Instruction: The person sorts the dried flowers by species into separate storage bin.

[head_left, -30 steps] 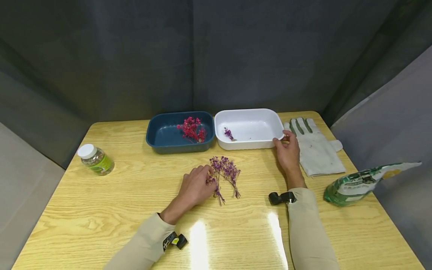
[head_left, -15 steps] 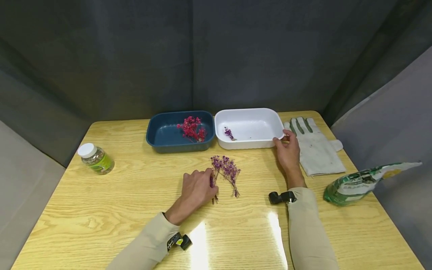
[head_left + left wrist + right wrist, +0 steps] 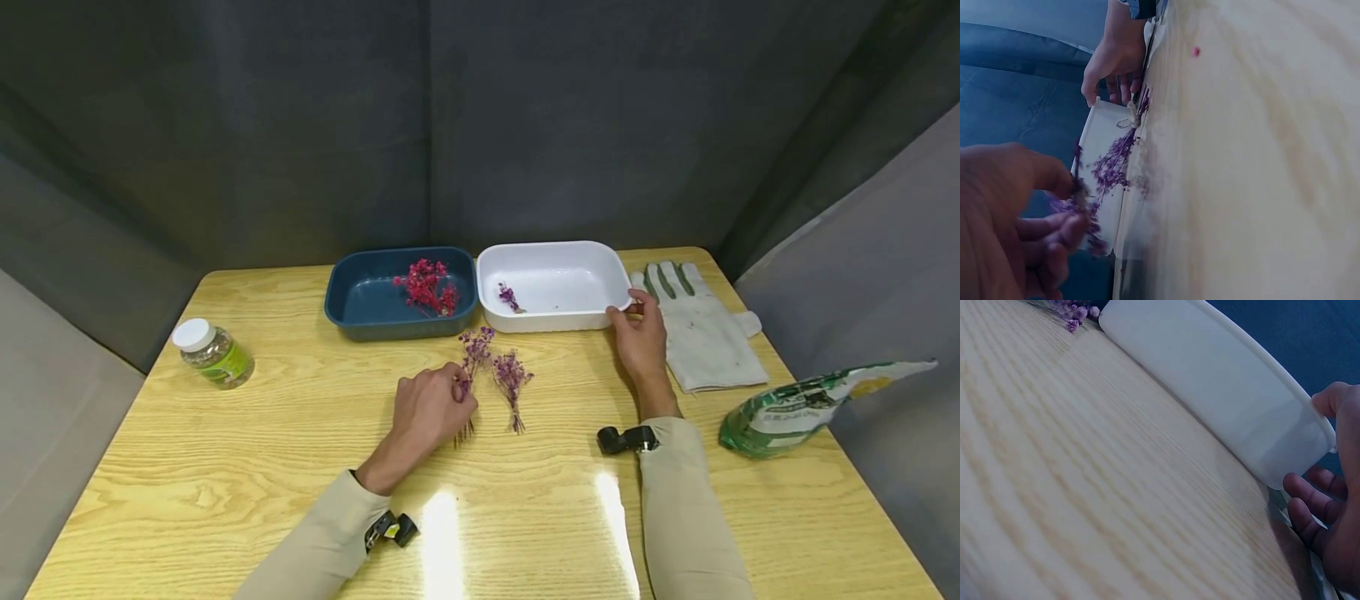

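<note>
My left hand pinches a small bunch of purple dried flowers between thumb and fingertips, close over the table. In the left wrist view, the held stems are partly hidden by the fingers. Just right of it lies a second purple bunch, its stems tied with twine in the left wrist view. My right hand grips the near right corner of a white basin, thumb at the rim and fingers round the side. Inside that basin, at its left, rests a small purple sprig.
A dark blue basin holding red dried flowers stands against the white one. White work gloves lie to its right, with a green and white bag nearer. A white-lidded jar stands at the left.
My left hand has drawn one purple bunch leftward, apart from the other, which has turned more upright in the head view. The right hand stays at the white basin's corner.
</note>
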